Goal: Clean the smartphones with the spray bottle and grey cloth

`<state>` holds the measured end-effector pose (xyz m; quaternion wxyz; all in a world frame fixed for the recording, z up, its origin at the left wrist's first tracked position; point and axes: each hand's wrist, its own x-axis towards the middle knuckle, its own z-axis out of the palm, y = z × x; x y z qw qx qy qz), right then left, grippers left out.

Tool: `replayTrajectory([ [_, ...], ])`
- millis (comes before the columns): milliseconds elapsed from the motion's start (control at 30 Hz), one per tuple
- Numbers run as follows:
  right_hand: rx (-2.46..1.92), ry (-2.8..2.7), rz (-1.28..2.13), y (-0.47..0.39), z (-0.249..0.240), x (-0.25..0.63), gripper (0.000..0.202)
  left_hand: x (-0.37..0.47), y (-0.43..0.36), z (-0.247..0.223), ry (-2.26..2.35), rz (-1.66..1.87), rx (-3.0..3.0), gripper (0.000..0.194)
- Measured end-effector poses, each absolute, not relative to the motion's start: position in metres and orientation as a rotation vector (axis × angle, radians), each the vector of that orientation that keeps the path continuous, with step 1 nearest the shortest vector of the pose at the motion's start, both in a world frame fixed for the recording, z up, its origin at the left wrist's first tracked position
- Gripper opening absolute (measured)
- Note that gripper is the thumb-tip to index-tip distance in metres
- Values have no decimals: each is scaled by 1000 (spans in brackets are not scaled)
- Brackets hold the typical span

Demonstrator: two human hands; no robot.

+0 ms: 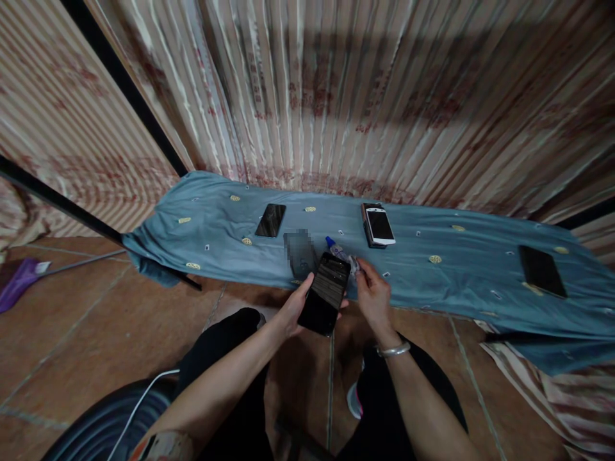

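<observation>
My left hand (294,312) is wrapped round a black smartphone (325,291), its dark, glossy face turned up and showing reflected stripes. Close by on the right, my right hand (373,291) pinches the near end of a small clear plastic thing with a blue tip (339,248); its exact kind cannot be made out. The phone's top edge covers part of that thing. Just behind the phone, a dark flat object (300,253) lies on the cloth, partly blurred out by pixelation.
A blue patterned cloth (221,224) covers the long, low table. On it lie a dark phone (271,220), a white-framed phone (380,225) on a darker block, and a black flat device (542,271). A striped curtain (307,96) hangs behind; a purple broom (22,282) rests at left.
</observation>
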<state>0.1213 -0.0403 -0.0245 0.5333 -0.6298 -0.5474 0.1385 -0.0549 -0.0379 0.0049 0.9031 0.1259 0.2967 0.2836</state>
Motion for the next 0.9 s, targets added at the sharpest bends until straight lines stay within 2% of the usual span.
replayTrajectory([
  [167, -1428, -1562, 87, -44, -14, 120, 35, -52, -39, 5, 701, 583, 275, 64],
  [367, -1353, -1785, -88, -41, -18, 106, 41, -47, -44, 6, 768, 609, 309, 61],
  [900, -1194, -1902, -52, -43, -24, 80, 45, -51, -38, 6, 725, 697, 263, 59],
])
